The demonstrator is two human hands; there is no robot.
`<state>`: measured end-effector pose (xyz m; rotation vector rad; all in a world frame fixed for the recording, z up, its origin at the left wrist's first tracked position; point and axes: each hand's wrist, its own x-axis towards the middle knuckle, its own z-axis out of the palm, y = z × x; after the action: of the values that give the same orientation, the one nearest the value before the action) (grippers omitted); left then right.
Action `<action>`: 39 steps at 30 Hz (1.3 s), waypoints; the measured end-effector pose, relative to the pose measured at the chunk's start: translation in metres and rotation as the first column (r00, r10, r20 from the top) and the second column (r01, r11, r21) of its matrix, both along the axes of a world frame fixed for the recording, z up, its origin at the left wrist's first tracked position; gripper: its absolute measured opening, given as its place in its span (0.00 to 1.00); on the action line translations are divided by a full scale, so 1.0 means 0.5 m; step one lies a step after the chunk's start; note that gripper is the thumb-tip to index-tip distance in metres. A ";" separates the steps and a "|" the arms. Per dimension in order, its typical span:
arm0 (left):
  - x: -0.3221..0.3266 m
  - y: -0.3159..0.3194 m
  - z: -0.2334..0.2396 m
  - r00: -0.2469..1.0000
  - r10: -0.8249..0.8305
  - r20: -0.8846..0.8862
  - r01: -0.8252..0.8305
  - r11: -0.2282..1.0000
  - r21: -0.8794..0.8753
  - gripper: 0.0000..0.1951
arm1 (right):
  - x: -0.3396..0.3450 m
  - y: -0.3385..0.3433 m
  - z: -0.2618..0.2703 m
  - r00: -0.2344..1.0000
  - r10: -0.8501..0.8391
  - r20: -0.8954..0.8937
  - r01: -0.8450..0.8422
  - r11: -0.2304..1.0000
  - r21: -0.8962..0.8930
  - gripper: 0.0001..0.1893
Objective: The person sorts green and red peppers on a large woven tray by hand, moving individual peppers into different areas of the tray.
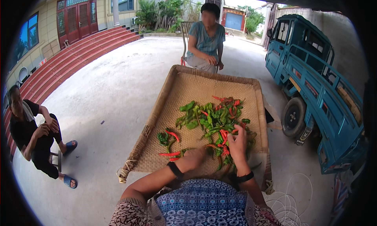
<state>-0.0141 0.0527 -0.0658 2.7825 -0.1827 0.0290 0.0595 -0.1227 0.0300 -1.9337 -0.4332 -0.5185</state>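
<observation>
A woven tray (188, 87) with a thick bound rim lies before me. Toward its middle and right spreads a loose pile of green chili peppers (207, 117), mixed with red chili peppers (224, 136). My left hand (193, 159), blurred and seen from the back, is low over the near part of the tray beside a few red peppers (170, 154). My right hand (238, 142) reaches into the pile's right side, thumb and forefinger apart, with red peppers close about the fingertips. Whether either hand grips a pepper is not visible.
Beyond the tray's far edge a person (207, 40) sits on a chair. Another person (35, 131) sits low at the left. A blue cargo tricycle (312, 81) stands to the right. Thin white cord (290, 205) lies coiled at lower right. Red steps (88, 58) rise at the left.
</observation>
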 end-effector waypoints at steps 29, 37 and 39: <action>-0.073 0.111 0.118 0.956 0.294 -0.005 -0.290 0.947 0.135 0.17 | -0.029 0.010 -0.016 0.801 0.382 -0.461 -0.258 0.915 0.311 0.19; -0.102 0.081 0.211 0.969 0.140 -0.205 -0.150 0.988 -0.036 0.32 | -0.049 0.024 -0.019 0.576 0.578 -0.578 -0.726 0.687 -0.036 0.14; -0.103 0.088 0.191 0.989 0.102 -0.105 -0.115 0.985 -0.125 0.23 | -0.049 0.018 -0.036 0.576 0.600 -0.556 -0.729 0.684 -0.017 0.14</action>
<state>-0.0658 0.0969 0.0296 2.6526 -0.0031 -0.0668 0.0348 -0.1136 0.0122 -1.8519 -0.8596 0.5860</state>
